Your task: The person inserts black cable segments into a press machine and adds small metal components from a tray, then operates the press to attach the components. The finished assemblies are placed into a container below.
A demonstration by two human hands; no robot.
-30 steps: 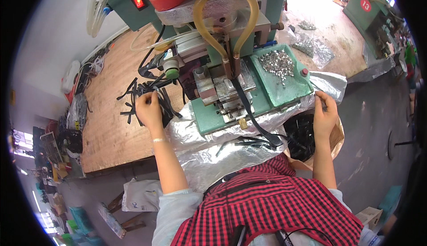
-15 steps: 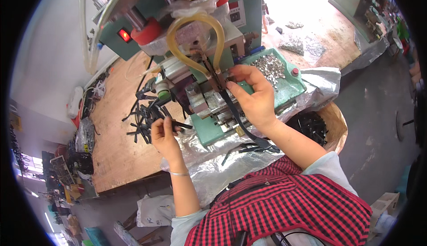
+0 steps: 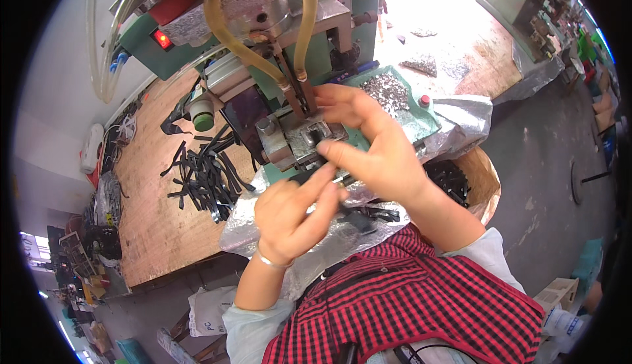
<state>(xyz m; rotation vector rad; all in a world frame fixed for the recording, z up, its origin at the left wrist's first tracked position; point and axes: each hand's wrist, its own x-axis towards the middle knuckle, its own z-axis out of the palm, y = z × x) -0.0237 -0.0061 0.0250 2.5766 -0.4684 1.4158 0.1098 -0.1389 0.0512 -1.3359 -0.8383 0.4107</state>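
**Ana:** Head view, nearest first: a red-and-black checked shirt fills the lower edge. Just beyond it, what are the hands doing?

**Ben:** Both meet in front of the green bench press machine. The left hand is curled, its forefinger and thumb pinched on a thin black strip piece. The right hand comes in from the right of the machine, fingers half spread, thumb and forefinger closing on the same small piece at its tip.

**Ana:** So where does that piece sit?

**Ben:** Right at the machine's front edge, over the crinkled silver foil sheet draped below it. Whether it touches the steel die block I cannot tell.

**Ana:** And farther out?

**Ben:** Left of the machine, a loose heap of black strips lies on the wooden bench top. Right of it, a green tray holds shiny metal bits. Below that tray, a round brown basket holds dark pieces. Over the machine arches a yellowish clear hose.
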